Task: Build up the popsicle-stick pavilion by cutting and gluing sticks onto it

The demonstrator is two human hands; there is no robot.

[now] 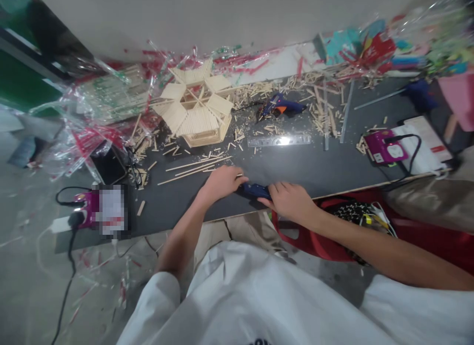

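Observation:
My right hand (291,200) is closed around a dark blue hand tool (256,190) low over the front of the dark table; its exact kind is hard to make out. At the tool's other end, my left hand (224,181) has its fingers pinched on what looks like a short thin wooden stick (239,175). Several long thin sticks (196,169) lie just beyond my left hand. Further back stands a star-shaped model of pale wooden sticks (196,105), with slatted roof panels. A clear ruler (279,141) lies flat beyond both hands.
A blue glue gun (281,107) rests among wood scraps (255,90); another blue tool (420,95) lies far right. Purple power strips (387,146) with cords sit at both ends. A phone (108,162) and plastic wrap (89,137) are left. A red chair (322,236) stands below.

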